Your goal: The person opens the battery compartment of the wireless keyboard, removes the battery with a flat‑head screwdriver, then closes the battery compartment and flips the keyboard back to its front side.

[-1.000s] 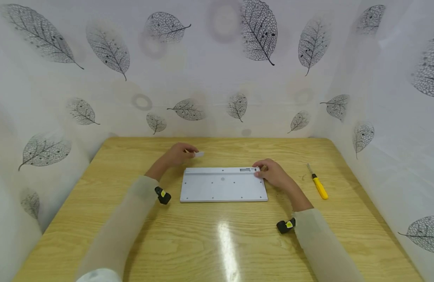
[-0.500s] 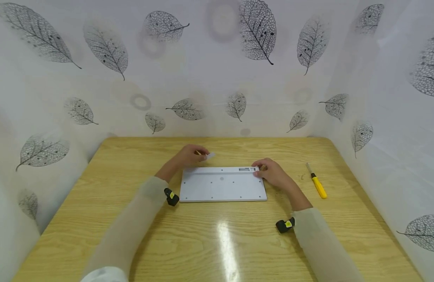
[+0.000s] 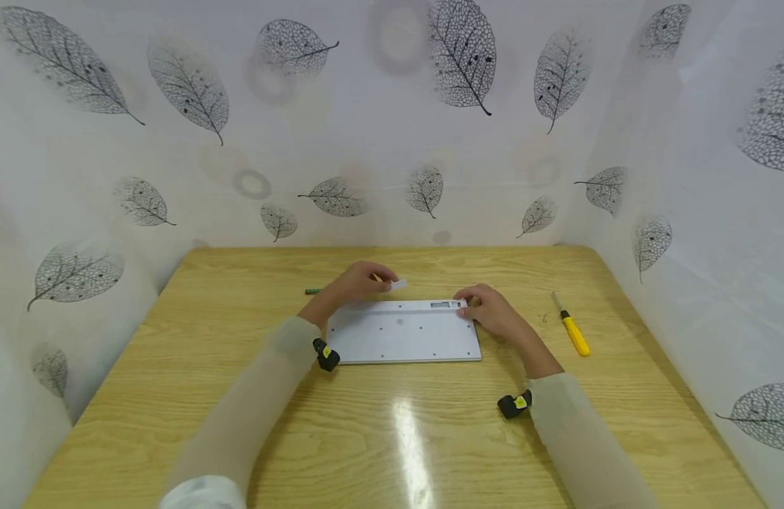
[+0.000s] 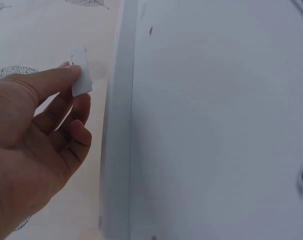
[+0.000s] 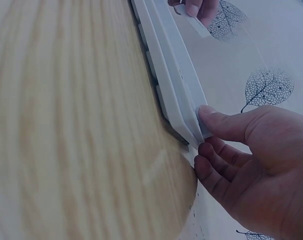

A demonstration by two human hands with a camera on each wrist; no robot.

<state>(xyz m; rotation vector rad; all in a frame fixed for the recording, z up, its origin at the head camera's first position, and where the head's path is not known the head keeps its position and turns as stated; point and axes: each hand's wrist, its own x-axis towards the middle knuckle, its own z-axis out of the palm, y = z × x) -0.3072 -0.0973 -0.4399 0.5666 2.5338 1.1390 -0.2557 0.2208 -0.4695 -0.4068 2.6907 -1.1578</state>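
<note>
A white keyboard (image 3: 401, 339) lies face down on the table, its keys showing along the underside in the right wrist view. An open battery slot (image 3: 440, 305) sits near its far right corner. My right hand (image 3: 490, 311) grips that corner, thumb on the back and fingers curled under the edge. Above the far edge, my left hand (image 3: 360, 283) pinches a small white battery cover (image 4: 81, 75) between thumb and fingers, apart from the keyboard. A green battery (image 3: 312, 291) lies on the table behind the left wrist, partly hidden by it.
A screwdriver (image 3: 575, 332) with a yellow handle lies to the right of the right hand. The wooden table (image 3: 341, 431) meets a leaf-patterned cloth (image 3: 366, 141) at the back and both sides.
My left hand has moved right along the keyboard's far edge with the battery cover, bringing the green battery into sight behind it. The right hand keeps its grip on the corner.
</note>
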